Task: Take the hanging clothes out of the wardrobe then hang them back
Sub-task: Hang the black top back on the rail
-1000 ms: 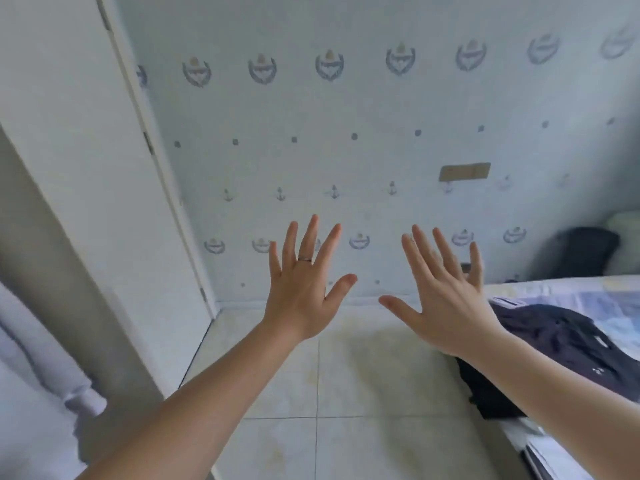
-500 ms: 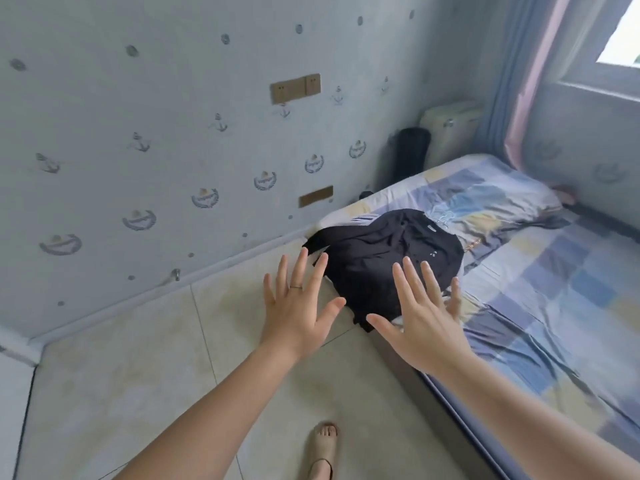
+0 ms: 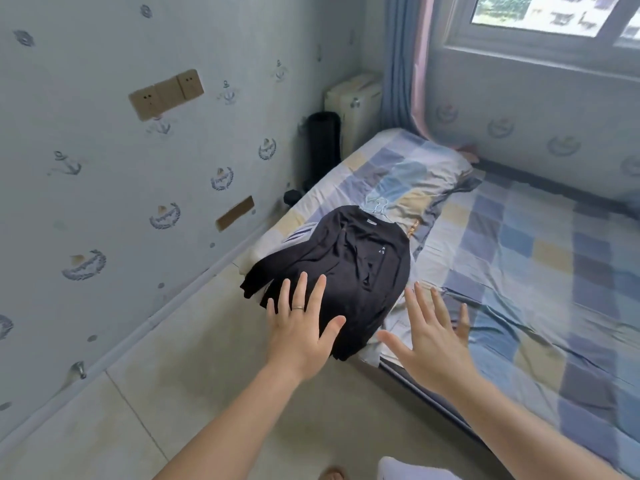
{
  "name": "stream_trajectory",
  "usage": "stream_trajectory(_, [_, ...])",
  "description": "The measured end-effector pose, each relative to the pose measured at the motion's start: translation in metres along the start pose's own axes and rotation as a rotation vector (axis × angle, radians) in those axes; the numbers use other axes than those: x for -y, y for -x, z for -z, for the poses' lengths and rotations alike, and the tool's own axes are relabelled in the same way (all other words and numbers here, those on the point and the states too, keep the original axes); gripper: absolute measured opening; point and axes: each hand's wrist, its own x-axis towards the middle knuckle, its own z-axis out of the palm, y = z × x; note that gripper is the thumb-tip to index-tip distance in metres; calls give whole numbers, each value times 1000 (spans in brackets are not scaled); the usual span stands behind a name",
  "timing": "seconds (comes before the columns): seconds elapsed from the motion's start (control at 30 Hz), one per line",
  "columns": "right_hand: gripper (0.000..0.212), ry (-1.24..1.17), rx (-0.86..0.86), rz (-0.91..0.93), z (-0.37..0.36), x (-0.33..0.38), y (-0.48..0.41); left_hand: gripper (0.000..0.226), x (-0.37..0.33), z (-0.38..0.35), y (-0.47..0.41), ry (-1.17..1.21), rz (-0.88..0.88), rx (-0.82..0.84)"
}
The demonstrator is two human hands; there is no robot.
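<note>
Clothes (image 3: 349, 268) (black, on hangers) on bed (image 3: 519, 258), both hands spread, empty, left (image 3: 300, 332), right (image 3: 433, 341)

No legible text; black garment (image 3: 346, 268) neck label, chest mark unreadable.

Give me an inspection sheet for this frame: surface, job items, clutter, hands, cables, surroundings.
Surface: bed with a checked blue, grey and yellow sheet, wrinkled near the edge.
Job's things: black garment lying spread on the bed's corner, one sleeve hanging over the edge; pale wire hangers at its collar; a striped garment peeks from under it.
Clutter: black cylinder and a cream box-like unit in the corner.
Hands: left hand and right hand both open, fingers spread, holding nothing, above the garment's lower hem.
Cables: nothing seen.
Surroundings: anchor-patterned wall with sockets, tiled floor, curtain, window.
</note>
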Motion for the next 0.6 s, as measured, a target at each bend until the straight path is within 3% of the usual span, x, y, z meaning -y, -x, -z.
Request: stream_trajectory(0.6, [93,-91,112,-158,6,-46,-265,72,-7,-27,-289,-52,-26,181])
